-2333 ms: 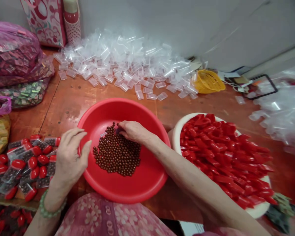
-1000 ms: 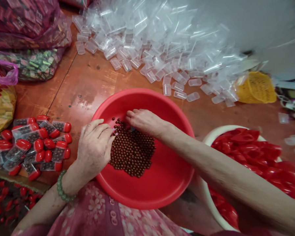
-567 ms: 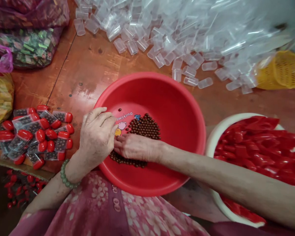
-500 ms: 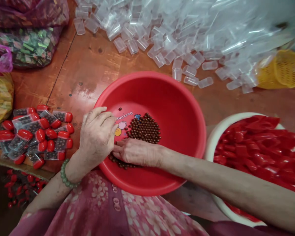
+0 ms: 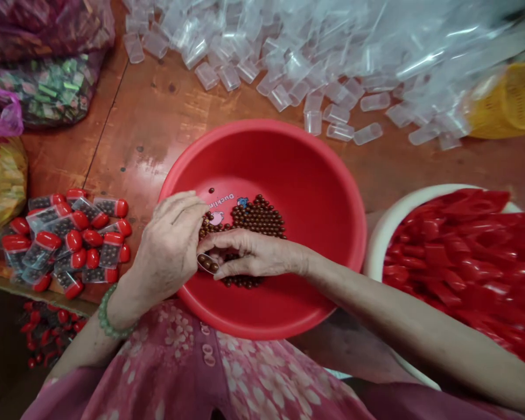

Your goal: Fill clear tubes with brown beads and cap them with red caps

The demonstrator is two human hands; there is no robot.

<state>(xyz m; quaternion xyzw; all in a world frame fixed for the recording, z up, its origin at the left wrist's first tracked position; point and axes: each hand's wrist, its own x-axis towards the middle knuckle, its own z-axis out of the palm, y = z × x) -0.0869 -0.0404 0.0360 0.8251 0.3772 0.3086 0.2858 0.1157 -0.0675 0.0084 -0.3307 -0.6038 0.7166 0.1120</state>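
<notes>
Closing the left hand [image 5: 175, 248] round a small clear container [image 5: 207, 263], toward eight o'clock inside a red basin [image 5: 328, 210]; largely hiding the container, but showing brown balls inside its mouth. Arching the right hand [image 5: 249, 251] just beside, with thumb and fingers standing apart and the thumb tip at the container's rim; leaving any grip of this hand impossible to tell. Wearing a green bead bracelet [image 5: 107, 318] on the left wrist.

Reaching over loose brown balls [image 5: 260, 219], lying on both sides of the right hand near the basin's centre, with one stray ball toward ten o'clock.

Sitting against the basin at six o'clock in a floral garment [image 5: 249, 373]. Having on the desk [image 5: 135, 122], at nine o'clock, a pile of red-capped containers [image 5: 72, 239]; at ten, purple bags [image 5: 48, 29]; at twelve to one, a heap of clear empty containers [image 5: 284, 64]; at two, a yellow basket [image 5: 514, 102]; past three, a white tub [image 5: 380, 256] heaped with red plastic pieces [image 5: 446, 262].
</notes>
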